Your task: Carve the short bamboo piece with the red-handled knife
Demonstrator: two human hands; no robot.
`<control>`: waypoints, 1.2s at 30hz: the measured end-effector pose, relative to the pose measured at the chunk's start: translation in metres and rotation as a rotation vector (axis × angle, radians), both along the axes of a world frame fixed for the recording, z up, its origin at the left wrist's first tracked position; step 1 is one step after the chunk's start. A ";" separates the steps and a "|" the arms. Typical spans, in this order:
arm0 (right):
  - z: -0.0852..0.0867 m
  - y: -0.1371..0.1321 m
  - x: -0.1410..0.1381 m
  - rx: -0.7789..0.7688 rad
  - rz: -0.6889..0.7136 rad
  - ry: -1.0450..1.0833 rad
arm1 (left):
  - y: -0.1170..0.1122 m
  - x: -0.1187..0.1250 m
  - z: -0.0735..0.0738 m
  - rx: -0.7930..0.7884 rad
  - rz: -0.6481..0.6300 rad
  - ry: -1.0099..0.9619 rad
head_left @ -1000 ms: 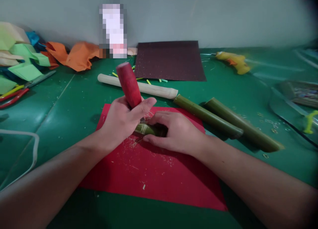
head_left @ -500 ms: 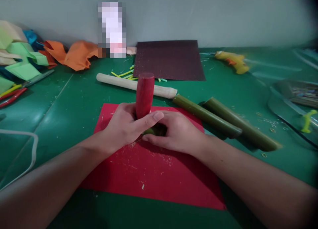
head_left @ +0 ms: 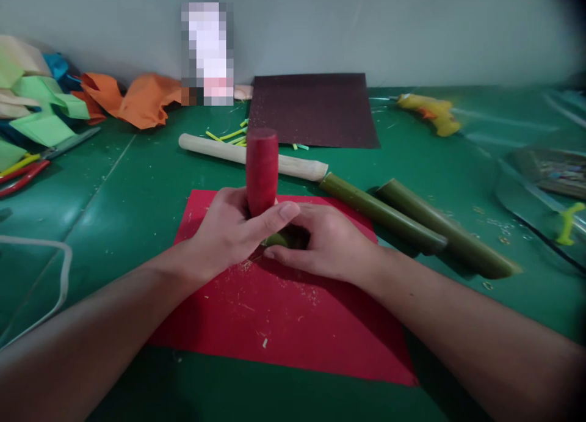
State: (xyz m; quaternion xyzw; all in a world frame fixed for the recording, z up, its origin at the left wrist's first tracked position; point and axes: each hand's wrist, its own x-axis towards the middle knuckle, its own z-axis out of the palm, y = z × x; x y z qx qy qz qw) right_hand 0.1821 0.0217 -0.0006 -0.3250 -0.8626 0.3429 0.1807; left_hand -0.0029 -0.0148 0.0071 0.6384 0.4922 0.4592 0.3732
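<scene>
A red cylindrical handle point(head_left: 262, 171) stands nearly upright, and my left hand point(head_left: 224, 229) is wrapped round its lower part. Whatever is at the handle's lower end is hidden by my fingers. My right hand point(head_left: 332, 242) grips a short green bamboo piece point(head_left: 278, 240), of which only a bit shows between thumb and palm. My left thumb lies over that piece, close to the right hand's fingers. Both hands are above a red sheet point(head_left: 284, 324) sprinkled with pale shavings.
Beyond the hands lie a pale stick point(head_left: 215, 148), two green bamboo lengths point(head_left: 384, 211) and a dark brown sheet point(head_left: 315, 110). A yellow glue gun point(head_left: 430, 112) is at the back right, red-handled scissors point(head_left: 27, 178) at the left, and orange paper point(head_left: 151, 101) behind.
The top of the red handle has tipped slightly left and risen a little, so it stands straighter. My hands keep almost the same place and grip.
</scene>
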 end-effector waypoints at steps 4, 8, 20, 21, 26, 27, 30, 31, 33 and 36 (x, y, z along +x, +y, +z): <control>0.001 0.000 0.000 -0.003 -0.001 -0.001 | -0.001 0.001 0.002 -0.015 -0.031 -0.003; 0.002 0.001 -0.001 -0.005 -0.033 -0.015 | 0.000 0.003 0.002 -0.026 0.059 -0.007; 0.002 0.000 -0.001 -0.016 -0.001 0.001 | 0.000 0.004 0.003 -0.006 0.050 -0.031; 0.003 0.000 -0.001 -0.017 -0.002 -0.005 | 0.000 0.004 0.002 -0.002 0.041 -0.024; 0.003 0.000 -0.001 -0.021 -0.002 -0.011 | -0.001 0.006 0.001 0.013 0.032 -0.016; 0.002 0.000 -0.001 -0.019 -0.004 -0.010 | 0.000 0.006 0.001 0.014 0.047 -0.008; 0.001 0.000 -0.002 0.001 -0.020 -0.017 | 0.001 0.007 0.002 0.019 0.149 0.019; 0.001 0.000 -0.002 0.006 -0.025 -0.025 | 0.001 0.007 0.002 0.022 0.185 0.022; 0.001 0.000 -0.002 0.007 -0.024 -0.030 | 0.002 0.006 0.002 0.028 0.210 0.018; 0.002 0.000 -0.001 -0.013 -0.005 -0.016 | 0.001 0.004 0.000 0.032 0.140 0.011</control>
